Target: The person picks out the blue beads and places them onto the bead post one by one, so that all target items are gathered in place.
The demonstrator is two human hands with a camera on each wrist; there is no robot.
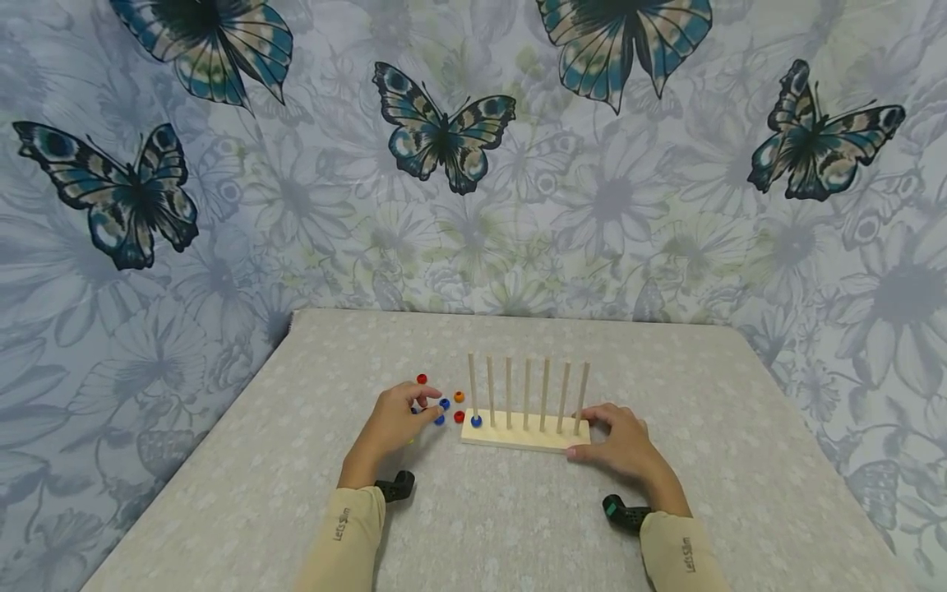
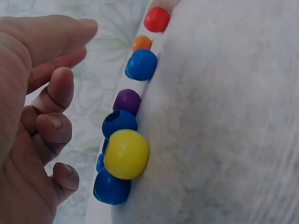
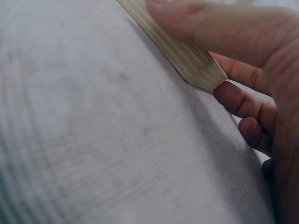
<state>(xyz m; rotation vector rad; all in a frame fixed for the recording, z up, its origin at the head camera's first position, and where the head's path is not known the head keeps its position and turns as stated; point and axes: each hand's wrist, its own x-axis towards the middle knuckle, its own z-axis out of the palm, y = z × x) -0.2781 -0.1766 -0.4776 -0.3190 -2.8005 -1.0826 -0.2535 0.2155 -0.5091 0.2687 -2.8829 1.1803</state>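
A pale wooden peg board (image 1: 521, 436) with several upright sticks stands on the table. One blue bead (image 1: 477, 422) sits at the bottom of its leftmost stick. My right hand (image 1: 621, 444) grips the board's right end, thumb on the near side and fingers behind. Left of the board, my left hand (image 1: 395, 423) hovers over loose beads, its fingers loosely bent around nothing. In the left wrist view a yellow bead (image 2: 126, 154), a purple bead (image 2: 127, 101), a red bead (image 2: 157, 19), an orange bead (image 2: 142, 43) and several blue beads lie near the fingers.
A pale patterned cloth covers the table (image 1: 488, 526). Behind it hangs a floral wall covering (image 1: 318, 222) with large butterflies. Another red bead (image 1: 422, 379) lies beyond the left hand. Dark devices are strapped at both wrists.
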